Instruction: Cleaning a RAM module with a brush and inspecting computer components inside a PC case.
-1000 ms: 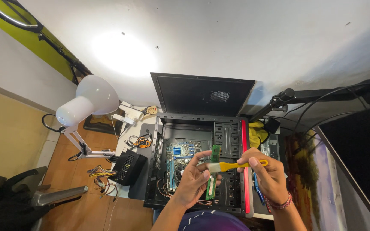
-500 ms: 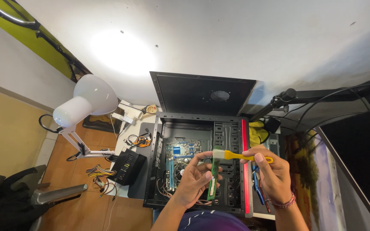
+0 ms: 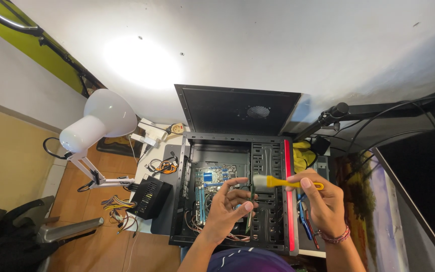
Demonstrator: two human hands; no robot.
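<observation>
Low in the frame's centre, the left hand (image 3: 227, 209) pinches an upright memory stick (image 3: 250, 214), while the right hand (image 3: 320, 201) grips a yellow brush (image 3: 283, 182) lying crosswise, bristles just above it.

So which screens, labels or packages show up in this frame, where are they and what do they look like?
Monitor: far right edge, large flat rectangle, dark and switched off, on a black arm.
Printed mat: on the desk right of the open computer case, showing a landscape picture.
No packages or readable labels can be made out.

The head camera is looking steeply down from above, fairly near, onto the open computer case (image 3: 232, 146) and desk.
</observation>
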